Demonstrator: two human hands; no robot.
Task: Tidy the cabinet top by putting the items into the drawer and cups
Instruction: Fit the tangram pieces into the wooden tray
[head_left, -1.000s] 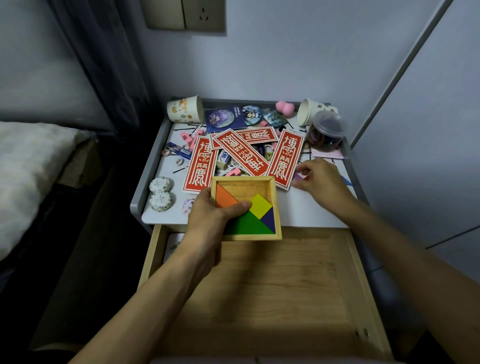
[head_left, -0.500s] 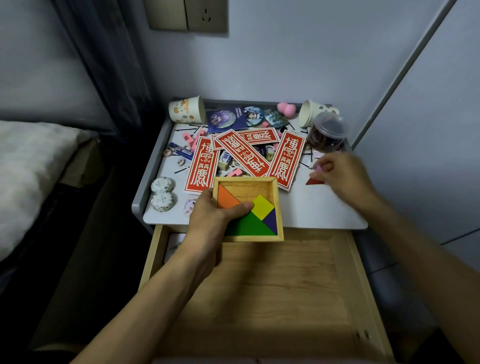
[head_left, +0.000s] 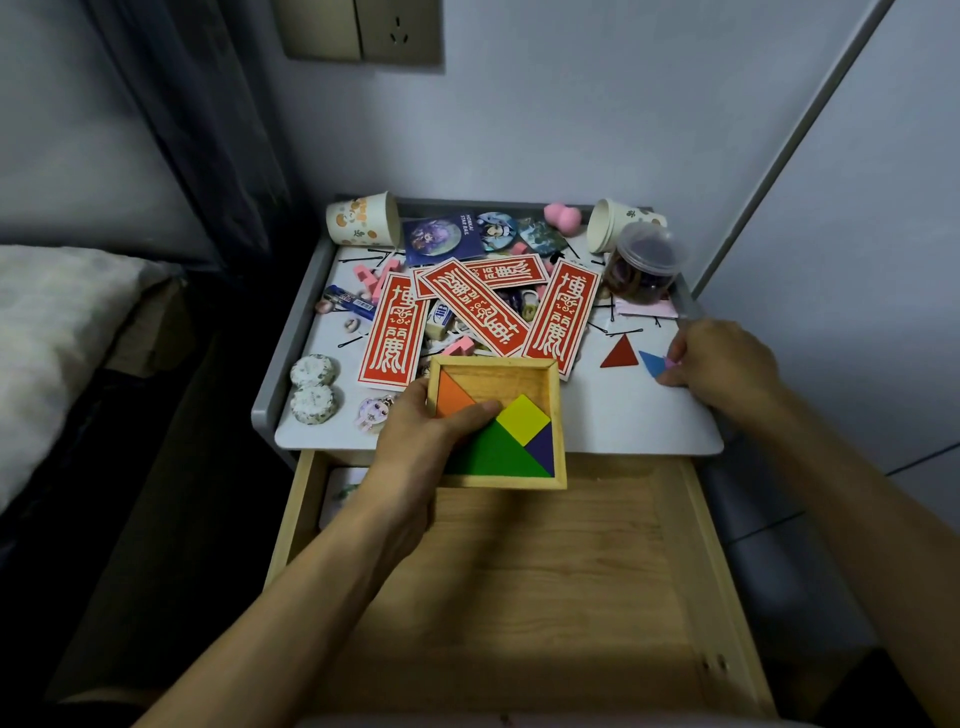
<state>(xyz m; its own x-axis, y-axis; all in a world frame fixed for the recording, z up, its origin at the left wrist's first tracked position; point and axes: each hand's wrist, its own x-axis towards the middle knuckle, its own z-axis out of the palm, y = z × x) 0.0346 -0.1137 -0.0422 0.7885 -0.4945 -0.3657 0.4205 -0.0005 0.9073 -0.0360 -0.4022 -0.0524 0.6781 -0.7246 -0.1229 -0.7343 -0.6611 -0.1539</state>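
Observation:
My left hand (head_left: 421, 441) grips the left side of a wooden tangram tray (head_left: 558, 426) at the cabinet top's front edge, thumb lying over its coloured pieces. Orange, green, yellow and dark blue pieces sit inside it. My right hand (head_left: 722, 364) is at the right edge of the white cabinet top (head_left: 623, 421), fingers curled on a blue triangle piece (head_left: 652, 362) with a small pink piece at the fingertips. A red triangle piece (head_left: 620, 353) lies just left of it. The wooden drawer (head_left: 519, 582) stands pulled out below. Two paper cups (head_left: 363, 221) (head_left: 615, 223) lie tipped at the back.
Several red paper slips (head_left: 478, 304) lie across the middle over small erasers and clips. A clear jar of hair ties (head_left: 644, 267) stands at the back right. Badges (head_left: 441, 236), hairpins and two round white packs (head_left: 311, 387) are scattered around. A bed is at the left, a wall at the right.
My right hand has moved right from beside the red slips to the cabinet's right edge, uncovering the red triangle and reaching the blue one. My left hand and the tray have stayed put.

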